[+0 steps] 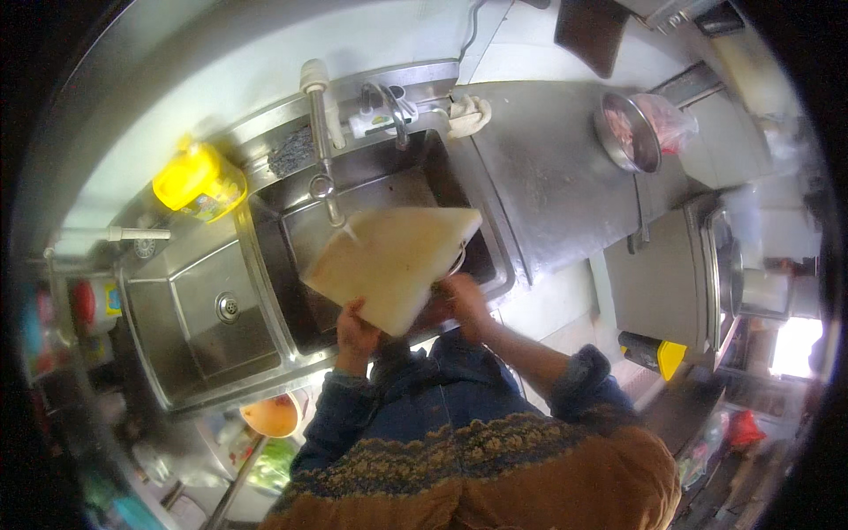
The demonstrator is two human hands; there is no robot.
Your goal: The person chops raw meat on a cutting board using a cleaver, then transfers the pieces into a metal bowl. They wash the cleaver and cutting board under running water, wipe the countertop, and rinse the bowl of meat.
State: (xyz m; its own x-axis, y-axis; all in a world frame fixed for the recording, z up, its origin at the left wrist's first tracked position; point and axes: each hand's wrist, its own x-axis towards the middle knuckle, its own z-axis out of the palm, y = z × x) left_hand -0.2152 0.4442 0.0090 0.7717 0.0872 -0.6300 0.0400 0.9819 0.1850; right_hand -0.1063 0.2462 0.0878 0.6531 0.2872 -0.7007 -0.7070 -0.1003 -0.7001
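Observation:
A pale, flat cutting board [397,258] is tilted over the right basin of a stainless steel sink [265,291], below a metal faucet [320,146]. My left hand [358,334] grips the board's lower left edge. At the board's right edge is my right hand [466,301], blurred and curled beside a metal ring or handle [458,260]. What its fingers hold is partly hidden by the board. A thin stream of water seems to fall from the spout onto the board.
A yellow jug [200,180] stands behind the left basin. A cloth [469,116] lies at the sink's back right corner. On the steel counter [543,165] to the right sit a metal bowl [628,132] with pinkish pieces and a plastic bag [662,122].

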